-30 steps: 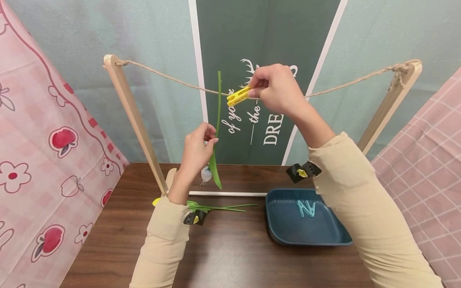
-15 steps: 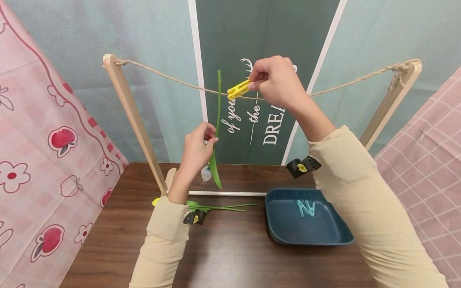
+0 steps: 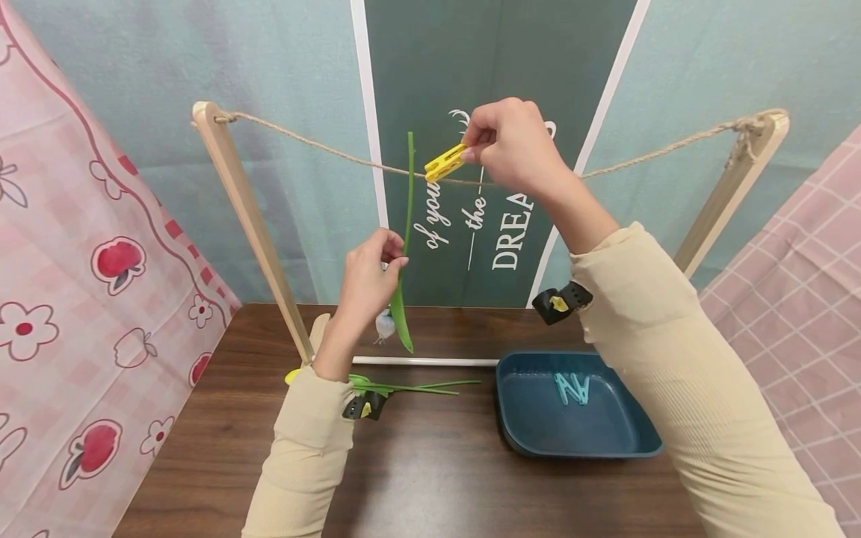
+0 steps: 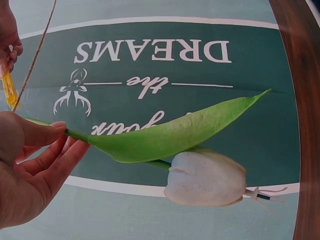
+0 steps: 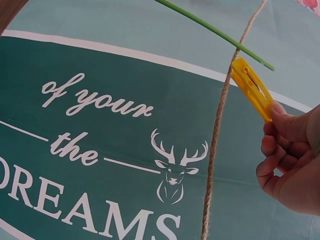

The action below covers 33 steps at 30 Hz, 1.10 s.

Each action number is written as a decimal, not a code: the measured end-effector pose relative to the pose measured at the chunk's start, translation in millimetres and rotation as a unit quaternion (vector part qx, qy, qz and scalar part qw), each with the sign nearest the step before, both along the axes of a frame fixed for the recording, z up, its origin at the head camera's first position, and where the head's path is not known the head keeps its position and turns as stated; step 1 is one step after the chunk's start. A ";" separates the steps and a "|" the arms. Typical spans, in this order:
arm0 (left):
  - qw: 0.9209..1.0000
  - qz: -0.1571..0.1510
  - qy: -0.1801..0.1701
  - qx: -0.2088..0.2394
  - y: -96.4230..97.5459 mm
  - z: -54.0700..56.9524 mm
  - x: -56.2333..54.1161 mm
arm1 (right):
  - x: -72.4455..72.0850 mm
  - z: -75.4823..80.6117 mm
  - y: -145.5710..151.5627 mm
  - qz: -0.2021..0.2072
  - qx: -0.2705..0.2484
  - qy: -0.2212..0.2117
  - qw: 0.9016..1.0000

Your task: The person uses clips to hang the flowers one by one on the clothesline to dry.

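My left hand (image 3: 370, 276) pinches the green stem of an artificial tulip (image 4: 207, 179), held upside down with its stem end up. The white bloom and a long green leaf (image 4: 170, 135) hang below the fingers. The upper stem crosses the twine rope (image 3: 323, 147). Just right of the stem, my right hand (image 3: 514, 146) pinches a yellow clothespin (image 3: 445, 162) by its handle end between thumb and fingers. In the right wrist view the clothespin's (image 5: 251, 89) tip lies at the rope, close to the stem (image 5: 210, 29).
Wooden posts (image 3: 252, 224) at left and right carry the sagging rope. A dark blue tray (image 3: 578, 441) at the right holds light blue clothespins (image 3: 572, 389). More green stems (image 3: 417, 388) lie on the wooden table (image 3: 430, 478) by the left sleeve. A white bar (image 3: 430, 362) runs along the back.
My right hand has moved slightly up, bringing the yellow clothespin from just below the rope to rope level. The left hand and tulip have barely moved.
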<state>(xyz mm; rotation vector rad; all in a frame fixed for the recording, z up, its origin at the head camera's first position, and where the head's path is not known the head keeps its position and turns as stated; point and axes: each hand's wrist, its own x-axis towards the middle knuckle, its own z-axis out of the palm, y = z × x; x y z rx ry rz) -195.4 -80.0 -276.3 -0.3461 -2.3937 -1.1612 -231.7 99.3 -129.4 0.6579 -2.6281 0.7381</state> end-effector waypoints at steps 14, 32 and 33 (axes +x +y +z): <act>1.000 -0.007 0.006 0.000 0.8 -3.5 -0.3 | 1.7 -6.3 -1.9 0.025 0.006 0.002 1.000; 0.999 -0.022 0.027 -0.006 -0.4 -6.1 -0.5 | 5.2 -8.2 -7.7 0.035 0.017 -0.001 0.999; 0.999 -0.022 0.026 -0.005 -0.6 -6.2 -0.5 | 5.5 -8.2 -8.2 0.035 0.018 0.001 0.999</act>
